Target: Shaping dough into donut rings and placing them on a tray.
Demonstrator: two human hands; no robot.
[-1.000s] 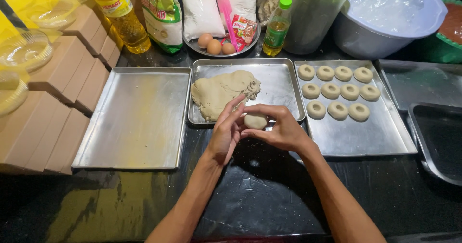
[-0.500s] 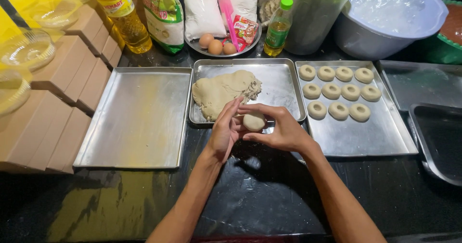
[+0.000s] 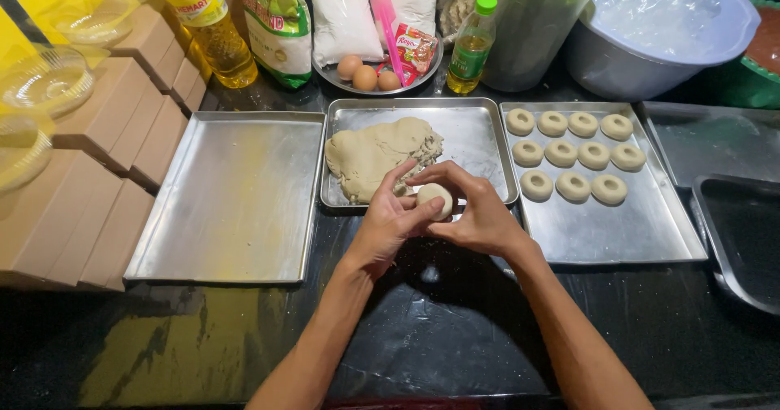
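Both my hands hold one small round piece of pale dough (image 3: 436,198) just above the near edge of the middle metal tray (image 3: 479,134). My left hand (image 3: 388,219) cups it from the left and my right hand (image 3: 475,215) wraps it from the right, thumb pressing on it. A large lump of the same dough (image 3: 378,154) lies on that tray behind my fingers. The tray to the right (image 3: 626,231) carries several shaped dough rounds (image 3: 573,154), each with a dent in its middle.
An empty metal tray (image 3: 231,199) lies to the left, beside brown cardboard boxes (image 3: 89,182) and glass bowls (image 3: 45,81). Along the back stand oil bottles (image 3: 207,24), flour bags (image 3: 345,12), a plate of eggs (image 3: 370,75), a plastic jug (image 3: 536,28) and a covered bowl (image 3: 658,40). Dark trays (image 3: 739,231) sit far right.
My hands have turned and pressed the dough piece, which now shows more clearly between my fingers. They stay at the same spot by the tray's near edge.
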